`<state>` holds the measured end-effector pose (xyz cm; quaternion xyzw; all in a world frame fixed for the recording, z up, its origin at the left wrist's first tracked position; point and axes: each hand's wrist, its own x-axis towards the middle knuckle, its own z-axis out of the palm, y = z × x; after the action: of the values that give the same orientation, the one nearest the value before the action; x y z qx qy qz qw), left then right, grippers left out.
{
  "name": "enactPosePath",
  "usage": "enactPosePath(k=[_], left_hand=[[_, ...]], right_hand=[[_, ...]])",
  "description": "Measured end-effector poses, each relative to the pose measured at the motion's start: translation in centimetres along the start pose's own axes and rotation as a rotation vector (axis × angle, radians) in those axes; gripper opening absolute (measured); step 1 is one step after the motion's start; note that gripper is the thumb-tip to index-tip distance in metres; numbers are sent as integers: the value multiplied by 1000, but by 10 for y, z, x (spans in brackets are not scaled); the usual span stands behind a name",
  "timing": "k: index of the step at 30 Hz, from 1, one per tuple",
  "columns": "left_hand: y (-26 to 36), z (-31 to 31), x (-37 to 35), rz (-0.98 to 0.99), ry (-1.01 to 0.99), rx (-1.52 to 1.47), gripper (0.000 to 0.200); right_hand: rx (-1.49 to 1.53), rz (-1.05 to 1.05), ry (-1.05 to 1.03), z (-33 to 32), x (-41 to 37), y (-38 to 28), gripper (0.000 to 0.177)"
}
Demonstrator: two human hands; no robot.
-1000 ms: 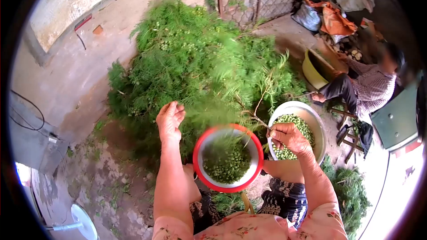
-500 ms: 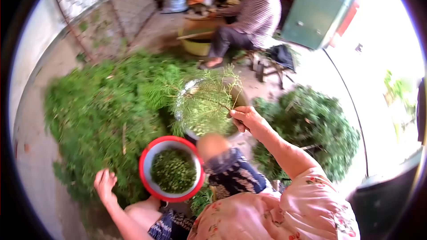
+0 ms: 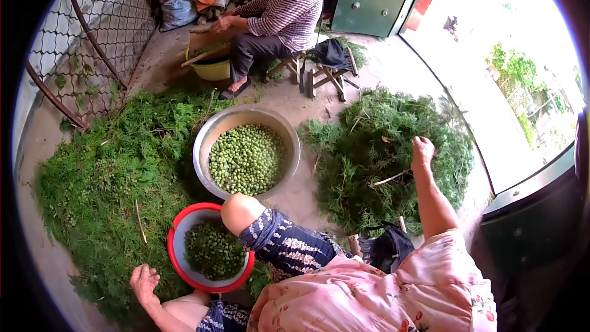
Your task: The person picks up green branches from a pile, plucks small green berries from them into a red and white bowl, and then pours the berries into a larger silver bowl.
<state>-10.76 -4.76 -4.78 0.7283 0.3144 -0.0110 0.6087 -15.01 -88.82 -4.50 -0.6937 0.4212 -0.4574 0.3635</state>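
Observation:
My right hand is closed over the right-hand pile of green branches; whatever it holds blends into the foliage. Low on the left, my left hand hovers by the edge of the large leafy pile, its fingers loosely bent and apart with nothing visible in them. Beside it, a red-rimmed basin holds small dark green pieces, partly behind my knee. Farther forward, a wide metal basin contains round green fruits.
A co-worker in a striped top sits by a yellow tub. Near them are a folding stool with a dark bag and a green door. Wire mesh lines the left wall. Another dark bag lies beside me.
My right hand has moved right, from beside the metal basin to over the right-hand pile. The sprig it held no longer shows clearly. The view has turned right.

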Motion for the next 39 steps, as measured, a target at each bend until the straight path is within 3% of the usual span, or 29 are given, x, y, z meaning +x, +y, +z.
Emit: enactPosePath(k=[2,4,6,9,13,16,18,20,23,25,26,28,30,32,34,37,39], left_hand=[[5,-3,-3,-19,-4,-19,15],[9,1,-9,7,-13,-195,15],[6,1,-9,12,23,-317,16],[-1,-5,-9,-12,78,-418,17],[-2,-13,-23,-38,147,-556,16],[-3,-21,-33,-29,251,-664,13],[-9,-31,-31,-22,326,-787,12],[-14,-37,-27,-45,454,-823,9],[7,-28,-25,-18,534,-845,10],[23,-13,-16,74,362,-708,14],[37,-2,-15,115,258,-645,15],[59,18,-10,189,35,-474,15],[62,37,10,288,-180,-203,14],[61,52,24,484,-180,280,13],[59,55,30,594,-145,573,12],[49,53,34,588,-118,738,14],[47,49,37,580,-169,892,14]], right_hand=[[141,346,-251,18,-46,-28,22],[266,366,-427,55,-99,-55,27],[341,378,-579,91,-160,-102,19],[460,170,-931,130,-236,-161,22],[569,-152,-1134,153,-332,-236,16],[571,-510,-1205,164,-375,-243,15],[400,-518,-1336,162,-389,-241,14],[215,-754,-1279,151,-397,-252,14],[-46,-684,-1379,134,-411,-277,16],[-106,-673,-1437,120,-426,-302,19],[124,-384,-1561,149,-439,-260,20],[228,-688,-1570,156,-468,-254,20],[272,-730,-1628,167,-501,-246,18],[244,-375,-1874,179,-534,-233,18],[65,-64,-2012,191,-557,-233,20],[46,20,-2016,223,-589,-196,15],[19,-40,-2014,250,-602,-174,14]])
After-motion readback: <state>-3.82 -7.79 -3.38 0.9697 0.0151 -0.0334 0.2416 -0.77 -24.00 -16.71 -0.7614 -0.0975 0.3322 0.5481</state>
